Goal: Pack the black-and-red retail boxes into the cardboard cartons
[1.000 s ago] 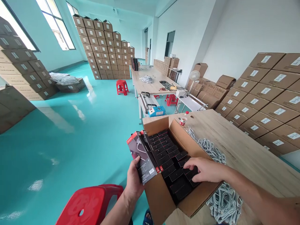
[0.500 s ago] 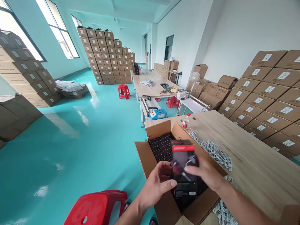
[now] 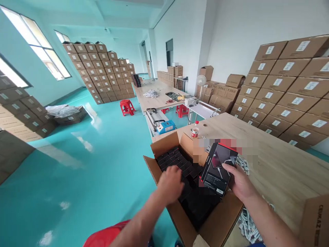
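Note:
A black retail box (image 3: 218, 171) with a picture of a phone and cables is held tilted in my right hand (image 3: 241, 181), thumb across its face. It is above the right side of an open cardboard carton (image 3: 228, 211). Packed in rows inside the carton are several black boxes (image 3: 173, 157). Over these, at the carton's left side, my left hand (image 3: 171, 181) reaches down with bent fingers. Its fingertips are hidden and slightly blurred, so whether it grips anything cannot be made out.
White cables (image 3: 248, 223) lie in bundles on the wooden table (image 3: 277, 161) beside the carton. A red-capped bottle (image 3: 195, 130) stands behind it. A blue machine (image 3: 166, 127) is farther back. At lower left is a red stool (image 3: 102, 236); stacked cartons (image 3: 288, 82) line the right wall.
My left hand has let go of the black retail box and moved down and left into the carton. My right hand has carried the box to the right and tilted it. The view has shifted.

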A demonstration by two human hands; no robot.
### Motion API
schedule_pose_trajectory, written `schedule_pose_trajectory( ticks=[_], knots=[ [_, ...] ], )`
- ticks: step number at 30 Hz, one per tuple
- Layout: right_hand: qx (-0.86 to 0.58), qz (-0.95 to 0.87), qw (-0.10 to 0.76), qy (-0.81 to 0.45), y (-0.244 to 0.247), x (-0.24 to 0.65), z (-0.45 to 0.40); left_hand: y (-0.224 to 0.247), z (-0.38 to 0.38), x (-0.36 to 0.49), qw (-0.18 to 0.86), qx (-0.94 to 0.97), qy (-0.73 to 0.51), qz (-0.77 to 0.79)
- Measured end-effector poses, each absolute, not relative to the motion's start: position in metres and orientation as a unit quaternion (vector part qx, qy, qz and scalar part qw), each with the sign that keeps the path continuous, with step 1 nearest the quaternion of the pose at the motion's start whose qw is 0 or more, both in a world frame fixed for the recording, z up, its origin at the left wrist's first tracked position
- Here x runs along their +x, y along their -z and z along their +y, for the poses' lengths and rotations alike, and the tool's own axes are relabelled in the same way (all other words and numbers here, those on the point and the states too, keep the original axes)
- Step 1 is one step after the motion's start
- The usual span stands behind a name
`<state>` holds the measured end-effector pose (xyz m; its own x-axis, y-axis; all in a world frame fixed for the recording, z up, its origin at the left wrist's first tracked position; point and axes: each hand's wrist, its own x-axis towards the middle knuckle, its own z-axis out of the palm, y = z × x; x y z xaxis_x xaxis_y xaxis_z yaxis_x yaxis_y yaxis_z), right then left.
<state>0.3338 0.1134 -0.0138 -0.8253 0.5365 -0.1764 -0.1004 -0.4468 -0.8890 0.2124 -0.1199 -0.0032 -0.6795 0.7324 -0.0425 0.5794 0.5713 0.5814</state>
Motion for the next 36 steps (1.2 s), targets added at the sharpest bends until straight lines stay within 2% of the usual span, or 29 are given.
schedule_pose_trajectory(
  ticks=[3, 7, 14, 19, 27, 36],
  knots=[
    [-0.226, -0.473, 0.202, -0.827, 0.02, 0.338, 0.119, -0.001, -0.139, 0.164, 0.106, 0.349, -0.264, 0.893],
    [-0.212, -0.476, 0.206, -0.828, 0.02, 0.342, 0.121, 0.006, -0.159, 0.137, 0.116, 0.367, -0.241, 0.891],
    [-0.197, -0.474, 0.199, -0.835, 0.023, 0.347, 0.121, 0.009, -0.159, 0.138, 0.176, 0.394, -0.058, 0.9],
    [-0.185, -0.469, 0.202, -0.84, 0.026, 0.346, 0.123, -0.002, -0.146, 0.144, 0.169, 0.391, 0.052, 0.903],
    [-0.191, -0.464, 0.206, -0.84, 0.024, 0.347, 0.119, -0.014, -0.119, 0.16, 0.135, 0.341, 0.144, 0.919],
    [-0.196, -0.469, 0.196, -0.839, 0.027, 0.348, 0.119, -0.014, -0.097, 0.155, 0.154, 0.314, 0.202, 0.915]
  ],
)
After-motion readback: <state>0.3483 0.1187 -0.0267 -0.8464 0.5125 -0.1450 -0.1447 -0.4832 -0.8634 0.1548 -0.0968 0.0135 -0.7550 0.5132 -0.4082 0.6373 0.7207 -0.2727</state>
